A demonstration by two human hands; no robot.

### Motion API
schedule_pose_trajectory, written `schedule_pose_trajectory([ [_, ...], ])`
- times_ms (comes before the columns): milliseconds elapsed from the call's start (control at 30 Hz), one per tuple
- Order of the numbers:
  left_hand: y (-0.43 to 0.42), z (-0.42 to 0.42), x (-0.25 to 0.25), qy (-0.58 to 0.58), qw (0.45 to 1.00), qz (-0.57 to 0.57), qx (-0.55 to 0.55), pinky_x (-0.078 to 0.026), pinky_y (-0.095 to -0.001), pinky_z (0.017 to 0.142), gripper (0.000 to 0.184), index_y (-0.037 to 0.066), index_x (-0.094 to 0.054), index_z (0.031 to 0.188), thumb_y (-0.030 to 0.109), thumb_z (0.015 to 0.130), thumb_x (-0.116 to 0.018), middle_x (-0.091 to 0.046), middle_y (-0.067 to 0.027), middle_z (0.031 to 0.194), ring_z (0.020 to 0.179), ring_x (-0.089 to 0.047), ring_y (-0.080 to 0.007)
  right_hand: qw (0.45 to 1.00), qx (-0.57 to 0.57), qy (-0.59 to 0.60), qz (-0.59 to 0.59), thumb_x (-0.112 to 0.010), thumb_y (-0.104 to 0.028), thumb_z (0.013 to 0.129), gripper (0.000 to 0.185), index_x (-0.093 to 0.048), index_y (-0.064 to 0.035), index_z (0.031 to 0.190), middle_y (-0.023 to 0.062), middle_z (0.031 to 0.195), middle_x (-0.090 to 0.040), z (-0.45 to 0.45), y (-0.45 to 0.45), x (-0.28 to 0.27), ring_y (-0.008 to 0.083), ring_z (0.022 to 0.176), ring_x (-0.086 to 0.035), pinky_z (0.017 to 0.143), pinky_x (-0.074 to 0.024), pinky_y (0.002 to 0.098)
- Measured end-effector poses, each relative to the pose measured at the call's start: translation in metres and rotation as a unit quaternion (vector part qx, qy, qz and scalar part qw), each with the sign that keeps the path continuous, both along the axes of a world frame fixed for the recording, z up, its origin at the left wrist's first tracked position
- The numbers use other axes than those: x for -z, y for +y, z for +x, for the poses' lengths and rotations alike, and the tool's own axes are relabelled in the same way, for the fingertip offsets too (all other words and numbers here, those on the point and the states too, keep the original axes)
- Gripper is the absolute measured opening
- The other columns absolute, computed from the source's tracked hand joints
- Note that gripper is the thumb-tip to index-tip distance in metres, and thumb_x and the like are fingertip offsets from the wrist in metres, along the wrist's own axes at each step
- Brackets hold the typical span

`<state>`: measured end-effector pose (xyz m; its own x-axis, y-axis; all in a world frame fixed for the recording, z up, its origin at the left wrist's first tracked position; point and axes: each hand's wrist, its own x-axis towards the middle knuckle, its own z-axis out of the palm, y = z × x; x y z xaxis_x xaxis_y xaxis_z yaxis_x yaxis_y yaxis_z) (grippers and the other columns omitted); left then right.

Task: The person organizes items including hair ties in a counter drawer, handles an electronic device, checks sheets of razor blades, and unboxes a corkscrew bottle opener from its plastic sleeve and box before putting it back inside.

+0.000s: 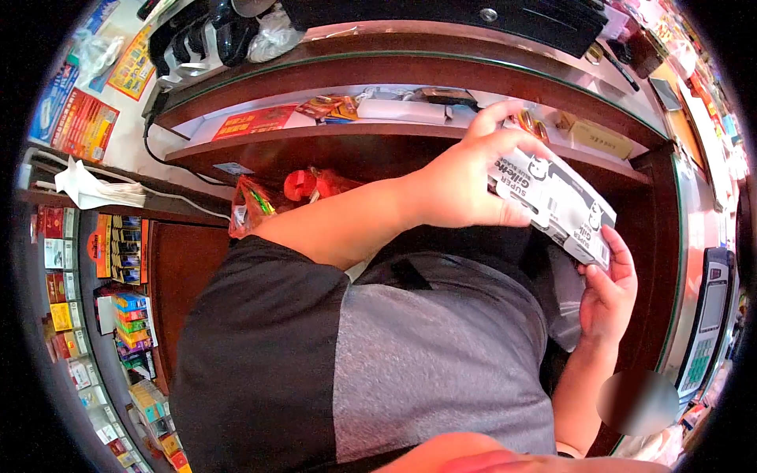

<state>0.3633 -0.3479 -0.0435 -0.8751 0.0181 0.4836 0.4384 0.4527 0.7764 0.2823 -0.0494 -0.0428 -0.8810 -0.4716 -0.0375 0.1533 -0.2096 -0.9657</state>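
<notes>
A white and grey Gillette razor blade box (569,201) is held tilted in front of my torso, its printed side facing up towards me. My left hand (473,173) grips the upper-left end, with the thumb along the lower edge and fingers over the top. My right hand (609,296) pinches the lower-right end between thumb and fingers. Both hands are closed on the same box. Part of its left end is hidden behind my left fingers.
Ahead runs a dark wooden counter with a shelf (402,110) holding small packets. Red plastic bags (311,185) sit below it. Racks of small boxes (132,323) stand at left. A keypad device (704,323) rests on the glass-edged counter at right.
</notes>
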Motion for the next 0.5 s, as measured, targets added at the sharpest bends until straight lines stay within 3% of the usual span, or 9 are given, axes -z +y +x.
schedule_pose_trajectory([
  [67,-0.011,0.015,-0.025,0.07,0.997,-0.022,-0.001,-0.026,-0.0485,0.117,0.067,0.017,-0.064,0.127,0.034,0.066,-0.088,-0.029,-0.0234,0.153,0.145,-0.025,-0.0406,1.0,-0.014,0.008,-0.005,-0.069,0.01,0.076,0.062,-0.049,0.0084,0.135,0.0164,0.126,-0.06,0.004,-0.016,-0.034,0.0207,0.105,-0.065,0.083,-0.0575,0.0274],
  [267,-0.023,0.04,-0.033,0.035,0.989,-0.137,-0.03,-0.035,-0.046,0.112,0.056,0.02,-0.067,0.128,0.014,0.074,-0.08,-0.04,-0.0222,0.148,0.136,-0.041,-0.0398,0.999,-0.051,0.002,0.013,-0.069,0.01,0.076,0.063,-0.049,0.0087,0.136,0.0167,0.127,-0.06,0.004,-0.033,-0.059,0.0204,0.105,-0.065,0.082,-0.0573,0.0268],
  [300,-0.016,0.044,-0.035,0.067,0.982,-0.168,-0.052,-0.039,-0.0442,0.109,0.053,0.02,-0.066,0.13,0.012,0.078,-0.076,-0.045,-0.0212,0.146,0.131,-0.049,-0.0384,0.998,-0.064,0.009,0.008,-0.068,0.009,0.077,0.063,-0.048,0.0082,0.137,0.0164,0.127,-0.06,0.006,-0.027,-0.058,0.0204,0.107,-0.064,0.084,-0.0564,0.0277],
  [467,-0.055,0.06,-0.034,0.081,0.969,-0.213,-0.094,-0.045,-0.0431,0.106,0.051,0.017,-0.068,0.126,0.015,0.076,-0.078,-0.051,-0.0199,0.143,0.127,-0.054,-0.0377,0.989,-0.142,-0.009,-0.028,-0.065,0.001,0.085,0.061,-0.044,0.0048,0.143,0.0142,0.131,-0.058,0.004,-0.065,-0.068,0.0204,0.116,-0.059,0.096,-0.0491,0.0311],
  [500,-0.069,0.065,-0.032,0.094,0.968,-0.209,-0.099,-0.046,-0.0426,0.105,0.052,0.018,-0.068,0.124,0.015,0.074,-0.08,-0.052,-0.0175,0.141,0.125,-0.055,-0.0368,0.989,-0.141,0.026,0.027,-0.063,-0.004,0.089,0.061,-0.043,0.0031,0.146,0.0134,0.134,-0.057,-0.006,-0.065,-0.06,0.021,0.122,-0.056,0.102,-0.0433,0.0311],
])
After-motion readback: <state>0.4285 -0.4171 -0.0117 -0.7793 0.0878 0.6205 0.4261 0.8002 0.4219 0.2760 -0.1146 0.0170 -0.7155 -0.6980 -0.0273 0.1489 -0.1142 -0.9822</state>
